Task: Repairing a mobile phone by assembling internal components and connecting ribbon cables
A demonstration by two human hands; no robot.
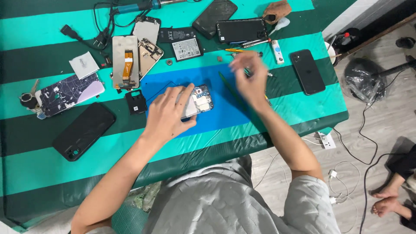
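Head view: a worktable draped in a green-and-teal striped cloth (268,119), seen from above the person's own two hands.
Left hand (167,115): palm down, fingers spread and pressing on an opened phone (200,100); it steadies rather than clasps.
Opened phone: lies on a blue mat (221,117), back off, circuit board and metal shields exposed beyond the fingertips; its near half is hidden under the hand.
Right hand (250,78): raised just right of the phone and motion-blurred; fingers bunched, but whether they pinch anything cannot be told.
Open room: bare mat between the two hands; bare cloth towards the table's front edge, near the wrists.
Edges: the table's right edge falls away beyond the right forearm; a black phone (307,71) lies close to it.
Crowded side: past the left fingertips, a detached screen panel (125,62) with an orange flex cable, and a flat battery (186,48).
Textures: glossy glass, matte mat, soft creased cloth.
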